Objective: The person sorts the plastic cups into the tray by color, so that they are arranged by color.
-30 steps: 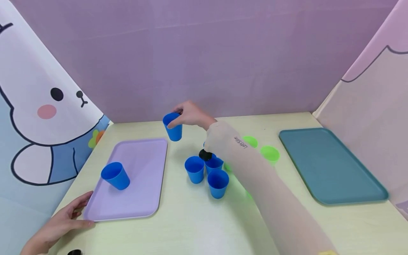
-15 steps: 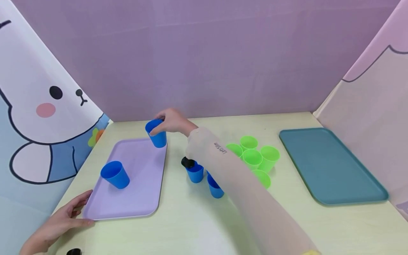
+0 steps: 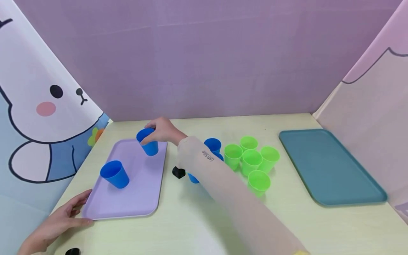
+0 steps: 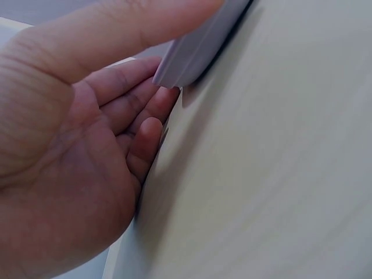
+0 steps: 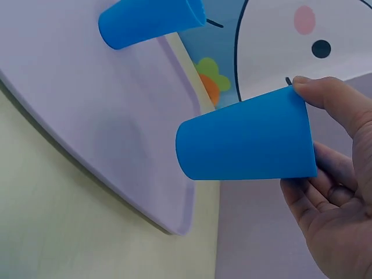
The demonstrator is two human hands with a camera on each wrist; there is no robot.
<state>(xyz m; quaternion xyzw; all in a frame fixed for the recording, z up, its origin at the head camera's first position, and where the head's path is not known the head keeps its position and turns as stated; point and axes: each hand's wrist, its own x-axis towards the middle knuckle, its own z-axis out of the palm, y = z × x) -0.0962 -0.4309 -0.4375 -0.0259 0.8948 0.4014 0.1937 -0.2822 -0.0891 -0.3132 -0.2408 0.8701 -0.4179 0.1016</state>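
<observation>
My right hand [image 3: 162,131] pinches a blue cup [image 5: 250,139] by its rim, thumb on one side and fingers on the other. The cup hangs over the far right part of the lilac tray [image 3: 140,198], its base above the surface in the right wrist view. A second blue cup [image 3: 115,174] stands on the tray's left side. At the tray's near left corner, my left hand [image 3: 62,220] holds the edge between thumb and fingers; in the left wrist view the thumb [image 4: 116,35] reaches over the tray's edge [image 4: 197,49].
Several green cups [image 3: 259,182] stand grouped mid-table, with more blue cups [image 3: 212,144] beside them, partly hidden by the right sleeve [image 3: 229,191]. A teal tray [image 3: 331,166] lies at the right. A purple cloth wall [image 3: 204,63] borders the table's back.
My right hand has carried the blue cup leftward and down from beyond the tray to over it, uncovering the green cups. The left hand has stayed at the tray's corner.
</observation>
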